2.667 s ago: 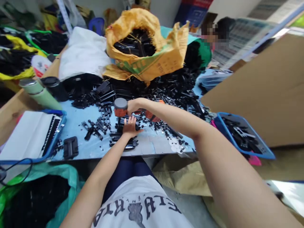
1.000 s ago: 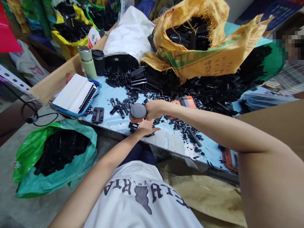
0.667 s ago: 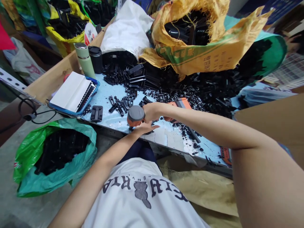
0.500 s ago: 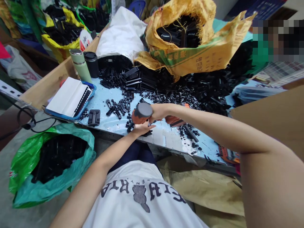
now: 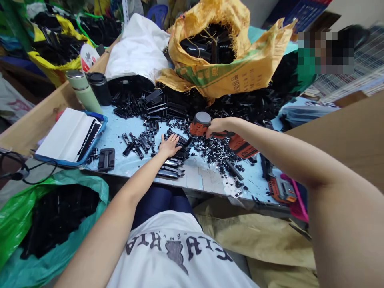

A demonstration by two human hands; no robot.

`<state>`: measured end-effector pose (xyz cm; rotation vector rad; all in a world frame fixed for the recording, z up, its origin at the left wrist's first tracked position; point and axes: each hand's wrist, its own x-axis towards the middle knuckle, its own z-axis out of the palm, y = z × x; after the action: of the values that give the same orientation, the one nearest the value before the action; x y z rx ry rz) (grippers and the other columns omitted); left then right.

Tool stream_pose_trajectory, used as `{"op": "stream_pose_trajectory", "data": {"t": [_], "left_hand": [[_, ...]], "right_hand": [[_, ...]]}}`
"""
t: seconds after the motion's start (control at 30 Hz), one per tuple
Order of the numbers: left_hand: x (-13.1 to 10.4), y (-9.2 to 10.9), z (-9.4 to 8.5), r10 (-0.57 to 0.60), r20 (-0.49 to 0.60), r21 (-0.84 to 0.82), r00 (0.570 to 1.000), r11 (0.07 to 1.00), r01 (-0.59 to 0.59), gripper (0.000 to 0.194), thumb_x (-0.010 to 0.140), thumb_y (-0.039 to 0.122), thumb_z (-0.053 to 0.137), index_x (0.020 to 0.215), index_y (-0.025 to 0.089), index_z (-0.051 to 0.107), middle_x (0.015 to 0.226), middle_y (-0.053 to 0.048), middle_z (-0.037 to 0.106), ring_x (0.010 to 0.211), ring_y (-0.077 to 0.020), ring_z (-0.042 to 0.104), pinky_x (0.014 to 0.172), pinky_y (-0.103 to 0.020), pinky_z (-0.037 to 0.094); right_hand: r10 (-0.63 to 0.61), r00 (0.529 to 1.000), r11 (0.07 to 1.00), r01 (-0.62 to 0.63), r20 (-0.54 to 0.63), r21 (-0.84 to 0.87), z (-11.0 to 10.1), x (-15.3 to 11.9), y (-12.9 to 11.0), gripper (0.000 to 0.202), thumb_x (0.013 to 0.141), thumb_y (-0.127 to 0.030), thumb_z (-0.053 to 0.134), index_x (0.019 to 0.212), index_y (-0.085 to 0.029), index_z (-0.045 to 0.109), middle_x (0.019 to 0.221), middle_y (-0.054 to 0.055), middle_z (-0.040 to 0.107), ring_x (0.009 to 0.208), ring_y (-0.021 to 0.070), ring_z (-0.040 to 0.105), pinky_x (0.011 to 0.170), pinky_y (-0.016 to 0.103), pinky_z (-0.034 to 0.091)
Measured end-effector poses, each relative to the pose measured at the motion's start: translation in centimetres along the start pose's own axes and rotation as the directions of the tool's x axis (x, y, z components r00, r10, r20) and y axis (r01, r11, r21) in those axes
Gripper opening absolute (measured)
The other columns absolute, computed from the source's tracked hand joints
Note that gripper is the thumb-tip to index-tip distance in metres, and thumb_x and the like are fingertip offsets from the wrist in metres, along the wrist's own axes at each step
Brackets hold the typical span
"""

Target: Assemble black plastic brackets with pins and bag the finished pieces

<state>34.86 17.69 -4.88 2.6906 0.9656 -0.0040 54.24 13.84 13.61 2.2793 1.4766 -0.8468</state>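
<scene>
My right hand is closed around the grip of an orange and grey cordless drill, whose battery end points right. The drill's tip is just above the black parts, and its exact contact point is too small to tell. With fingers spread, my left hand lies on a row of long black plastic parts near the table's front edge. Loose screws are heaped under and beside the drill. Small linked black pieces lie left of my left hand.
A notebook in a blue tray, a green flask and a black cup stand at left. A yellow sack is at the back. A spare battery sits front right. A person is at the upper right.
My hands have moved apart. The drill has shifted right and away from me, and my left hand now lies spread on the black parts. The view has also shifted.
</scene>
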Motion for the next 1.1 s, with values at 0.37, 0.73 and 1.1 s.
{"op": "stream_pose_trajectory", "data": {"t": [0.37, 0.73, 1.1], "left_hand": [[0.0, 0.1, 0.2, -0.017, -0.008, -0.02, 1.0, 1.0, 0.017, 0.056, 0.092, 0.044, 0.023, 0.144, 0.023, 0.019, 0.153, -0.004, 0.014, 0.141, -0.0238, 0.007, 0.107, -0.065, 0.009], [-1.2, 0.8, -0.3, 0.022, -0.104, -0.01, 0.994, 1.0, -0.023, 0.053, 0.092, 0.039, 0.027, 0.142, 0.02, 0.029, 0.15, -0.008, 0.024, 0.139, -0.0261, 0.015, 0.108, -0.063, 0.002], [-8.9, 4.0, 1.4, 0.017, -0.072, -0.024, 0.997, 1.0, -0.019, 0.076, 0.087, 0.063, 0.023, 0.138, 0.007, 0.035, 0.148, -0.017, 0.027, 0.139, -0.0267, 0.016, 0.113, -0.042, 0.015]], "right_hand": [[-0.074, 0.993, 0.985, 0.088, 0.097, -0.146, 0.4, -2.7, -1.9, 0.018, 0.068, -0.03, 0.064, 0.066, -0.012, 0.062, 0.052, 0.004, 0.055, 0.051, 0.017, 0.054, 0.049, 0.028, 0.043], [-0.117, 0.987, 0.969, 0.137, 0.107, -0.205, 2.3, -3.3, -2.6, 0.011, 0.063, -0.024, 0.064, 0.067, -0.014, 0.064, 0.054, 0.003, 0.057, 0.052, 0.0163, 0.054, 0.047, 0.026, 0.04], [-0.136, 0.981, 0.978, 0.155, 0.141, -0.138, 3.2, -7.3, -2.6, 0.012, 0.062, -0.027, 0.061, 0.065, -0.015, 0.062, 0.048, 0.0, 0.053, 0.047, 0.0148, 0.053, 0.047, 0.025, 0.042]]}}
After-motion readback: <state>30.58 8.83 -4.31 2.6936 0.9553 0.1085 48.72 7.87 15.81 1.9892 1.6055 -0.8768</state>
